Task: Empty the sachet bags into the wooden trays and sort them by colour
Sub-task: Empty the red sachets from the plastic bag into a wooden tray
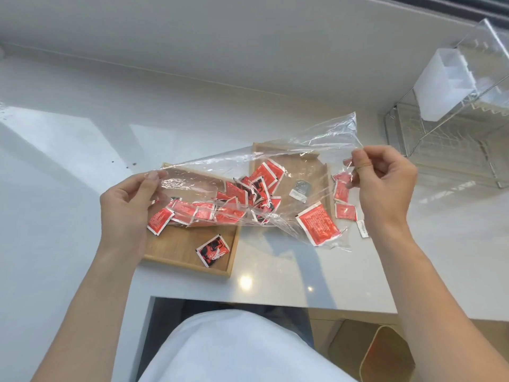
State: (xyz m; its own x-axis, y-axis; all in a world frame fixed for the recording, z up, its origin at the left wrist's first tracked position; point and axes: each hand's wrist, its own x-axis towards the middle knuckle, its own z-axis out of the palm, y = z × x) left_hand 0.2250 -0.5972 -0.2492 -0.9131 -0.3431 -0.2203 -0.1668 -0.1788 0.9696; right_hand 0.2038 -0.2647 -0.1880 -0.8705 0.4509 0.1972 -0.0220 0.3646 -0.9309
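Note:
A clear plastic bag [275, 158] is stretched between my two hands above the white counter. My left hand [129, 205] pinches its left edge and my right hand [385, 177] pinches its right edge. Several red sachets [237, 197] lie bunched inside the bag, and one large red sachet [318, 224] sits in its lower right corner. Beneath the bag are two wooden trays: the left tray [187, 255] holds a red and black sachet [212, 250], and the right tray [311, 164] holds a silver sachet [298, 191]. A few red sachets [343, 201] lie on the counter by my right hand.
A wire rack [440, 144] with clear plastic containers [446, 84] stands at the right back. A small white sachet [363, 228] lies on the counter near my right wrist. The counter's front edge and a yellow stool [385, 354] are below.

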